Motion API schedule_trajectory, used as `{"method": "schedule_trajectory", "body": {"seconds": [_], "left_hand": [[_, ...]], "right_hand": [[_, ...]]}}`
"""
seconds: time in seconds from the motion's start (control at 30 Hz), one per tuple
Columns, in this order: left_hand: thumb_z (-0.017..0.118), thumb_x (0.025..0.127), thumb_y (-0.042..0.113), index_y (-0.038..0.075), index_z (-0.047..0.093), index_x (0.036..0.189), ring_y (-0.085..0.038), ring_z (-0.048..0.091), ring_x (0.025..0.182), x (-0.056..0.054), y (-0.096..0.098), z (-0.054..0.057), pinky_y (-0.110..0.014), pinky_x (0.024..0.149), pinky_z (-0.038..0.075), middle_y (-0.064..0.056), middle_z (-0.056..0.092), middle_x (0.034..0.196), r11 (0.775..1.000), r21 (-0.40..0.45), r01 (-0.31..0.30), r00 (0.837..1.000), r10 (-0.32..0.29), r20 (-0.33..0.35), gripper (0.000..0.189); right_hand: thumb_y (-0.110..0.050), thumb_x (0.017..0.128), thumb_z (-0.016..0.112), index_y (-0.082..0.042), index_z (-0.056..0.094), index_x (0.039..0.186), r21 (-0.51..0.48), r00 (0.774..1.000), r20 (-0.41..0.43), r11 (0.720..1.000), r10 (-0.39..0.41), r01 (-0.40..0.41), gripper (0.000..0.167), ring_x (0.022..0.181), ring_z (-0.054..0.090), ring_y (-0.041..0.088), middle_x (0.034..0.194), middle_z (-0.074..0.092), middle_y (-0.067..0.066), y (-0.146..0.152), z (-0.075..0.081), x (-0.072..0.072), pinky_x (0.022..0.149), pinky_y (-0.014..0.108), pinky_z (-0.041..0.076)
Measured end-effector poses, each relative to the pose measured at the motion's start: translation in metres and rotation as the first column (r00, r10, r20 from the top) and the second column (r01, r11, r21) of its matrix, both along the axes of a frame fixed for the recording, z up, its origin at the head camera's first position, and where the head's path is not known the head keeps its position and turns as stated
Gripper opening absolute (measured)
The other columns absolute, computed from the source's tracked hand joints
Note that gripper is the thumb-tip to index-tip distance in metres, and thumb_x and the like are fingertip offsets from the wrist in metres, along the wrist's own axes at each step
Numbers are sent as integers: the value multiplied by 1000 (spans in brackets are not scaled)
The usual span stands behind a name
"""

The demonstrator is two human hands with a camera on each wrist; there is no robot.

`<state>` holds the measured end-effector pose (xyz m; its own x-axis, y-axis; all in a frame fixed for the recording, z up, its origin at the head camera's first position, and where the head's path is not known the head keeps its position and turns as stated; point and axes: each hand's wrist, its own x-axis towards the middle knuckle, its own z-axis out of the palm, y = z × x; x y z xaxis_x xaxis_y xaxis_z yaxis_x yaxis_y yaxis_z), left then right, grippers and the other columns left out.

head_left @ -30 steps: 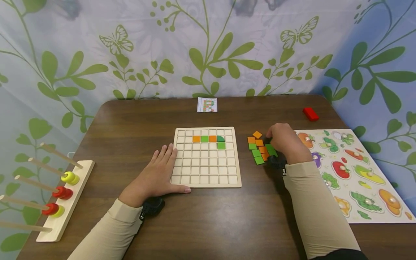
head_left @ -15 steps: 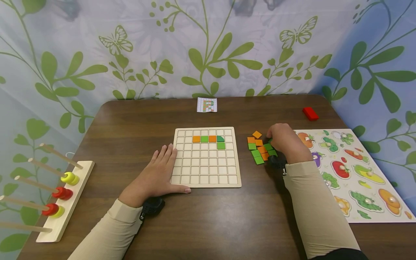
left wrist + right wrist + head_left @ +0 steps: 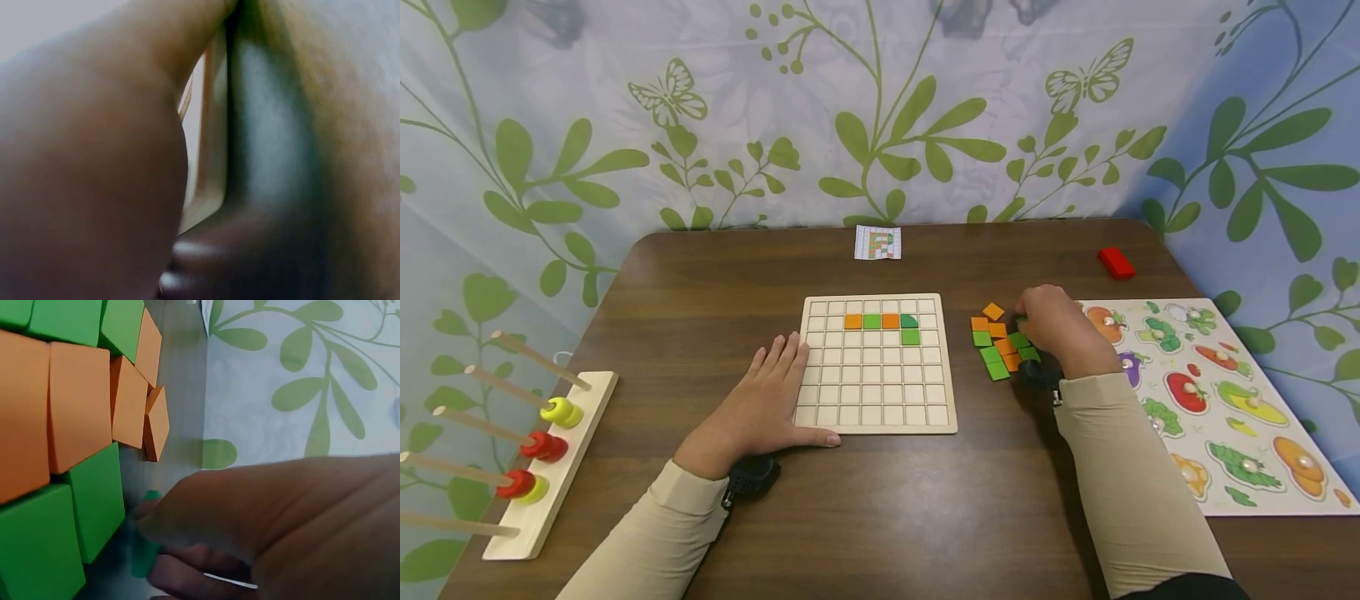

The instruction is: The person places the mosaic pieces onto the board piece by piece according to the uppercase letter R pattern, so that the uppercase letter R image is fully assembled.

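Observation:
My left hand [image 3: 760, 408] lies flat with spread fingers along the left edge of a wooden grid board [image 3: 861, 392], its thumb at the near edge. One row of the board holds orange and green square tiles [image 3: 872, 322] and a dark green rounded tile [image 3: 909, 320]; another green tile [image 3: 911, 336] sits just below it. Right of the board, my right hand [image 3: 1058, 329] reaches beside a cluster of loose orange and green tiles [image 3: 997, 330]. In the right wrist view its thumb and fingers pinch a dark green tile [image 3: 145, 553], whose shape is partly hidden.
A small pattern card [image 3: 877, 242] lies at the table's back. Far right are a red block [image 3: 1117, 263] and a vegetable puzzle board [image 3: 1213, 417], partly under the right forearm. A peg stand [image 3: 553, 479] with red and yellow beads stands left.
A larger green patch beside my right fingers one second ago has given way to separate green tiles. Both hands stay almost where they were.

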<state>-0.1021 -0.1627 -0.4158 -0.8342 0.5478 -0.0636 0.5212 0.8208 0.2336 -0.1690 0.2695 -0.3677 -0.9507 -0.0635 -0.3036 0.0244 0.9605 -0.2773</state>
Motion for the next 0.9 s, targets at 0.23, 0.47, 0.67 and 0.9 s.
{"method": "schedule_trajectory", "body": {"seconds": [0.23,0.47,0.67,0.9], "left_hand": [[60,71,97,-8,19,164,-45,11,156,0,0,0,-60,122,15,-28,14,170,1000,-9,0,1000,0,-6,146],[60,71,97,-8,19,164,-45,11,156,0,0,0,-60,122,14,-29,13,170,1000,-10,3,1000,-3,0,146],[59,71,98,-8,19,164,-46,12,156,-1,0,-1,-60,122,14,-29,14,169,1000,-9,3,1000,-3,-6,147],[59,71,98,-7,19,164,-45,11,156,-1,0,0,-60,122,15,-28,13,170,1000,-13,1,1000,-1,-5,147]], "right_hand": [[1,99,67,11,67,124,-78,989,-130,993,73,-84,27,112,57,44,123,58,29,-16,-2,4,98,59,50],[2,100,68,8,67,126,-156,951,-222,955,215,-252,27,113,60,40,123,60,23,-41,-9,9,93,52,53],[3,99,70,8,68,127,-183,920,-279,925,275,-332,28,112,63,37,123,62,21,-57,-13,12,92,49,55],[5,94,77,5,70,126,-192,878,-342,890,335,-414,32,109,66,32,123,65,17,-67,-16,14,91,45,56]]}}
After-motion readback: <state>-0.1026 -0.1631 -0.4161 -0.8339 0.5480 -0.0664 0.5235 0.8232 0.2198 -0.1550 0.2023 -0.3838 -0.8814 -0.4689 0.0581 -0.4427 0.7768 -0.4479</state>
